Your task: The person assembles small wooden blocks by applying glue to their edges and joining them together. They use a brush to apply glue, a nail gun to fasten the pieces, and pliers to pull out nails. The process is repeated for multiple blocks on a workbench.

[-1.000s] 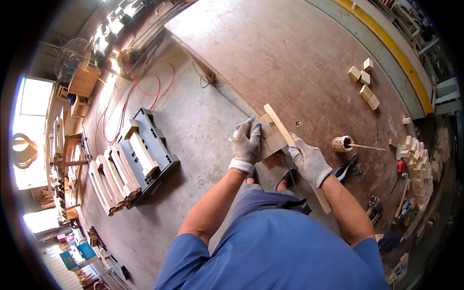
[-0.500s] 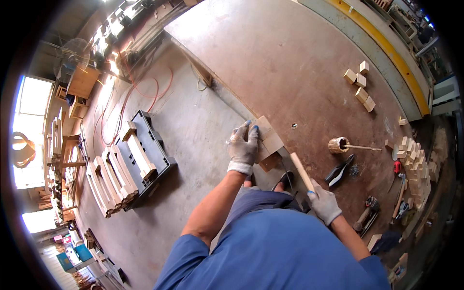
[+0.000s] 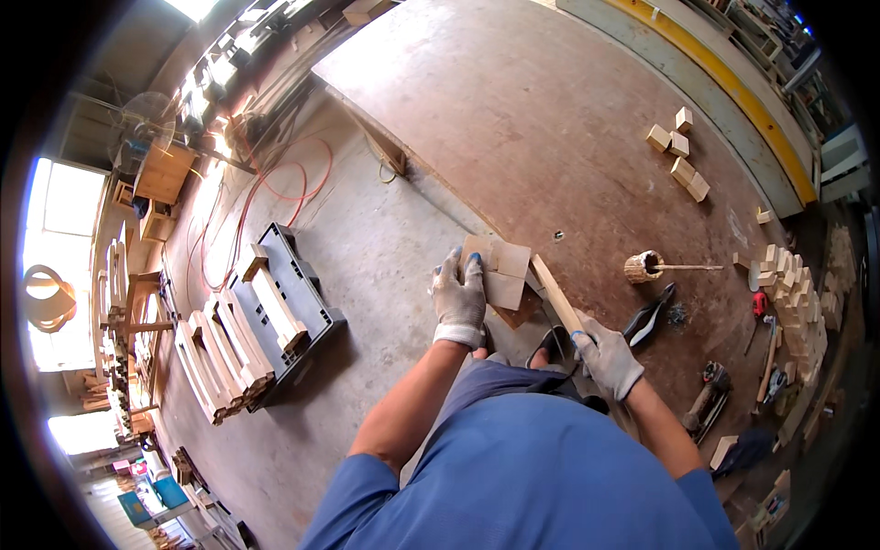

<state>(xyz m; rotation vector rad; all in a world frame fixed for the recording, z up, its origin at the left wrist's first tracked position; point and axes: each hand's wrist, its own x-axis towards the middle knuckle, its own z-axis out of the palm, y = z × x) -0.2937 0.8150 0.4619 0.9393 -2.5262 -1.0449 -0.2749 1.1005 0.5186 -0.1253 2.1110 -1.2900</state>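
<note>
Nearest, below both hands, is the person's blue shirt (image 3: pixel 541 467). The gloved right hand (image 3: pixel 608 353) is closed around a wooden strip (image 3: pixel 555 295), whose far end points up and to the left of that hand, just beside the flat wooden piece (image 3: pixel 509 259). The flat wooden piece lies to the right of the gloved left hand (image 3: pixel 459 293), whose fingers meet its left side; I cannot tell whether this hand grips the piece or only rests against it. A browner wood block (image 3: pixel 519 314) shows under the piece, between the two hands

Right of the right hand, on the brown surface (image 3: pixel 550 119), are a black-handled hand tool (image 3: pixel 655 312) and, slightly farther, a crusted round pot (image 3: pixel 641 268) with a thin stick (image 3: pixel 692 267) reaching out of it. Farther right of the right hand stand a red-handled tool (image 3: pixel 759 305) and a heap of small wooden blocks (image 3: pixel 793 298)

Well left of the left hand, a black pallet (image 3: pixel 316 316) bears a wooden bar (image 3: pixel 275 298), with more wooden bars (image 3: pixel 225 357) clustered along its near-left side. Well beyond the right hand, five pale blocks (image 3: pixel 679 144) sit near a yellow beam (image 3: pixel 733 87); far beyond the left hand, a red hose (image 3: pixel 298 198) curls on the floor (image 3: pixel 385 247)
</note>
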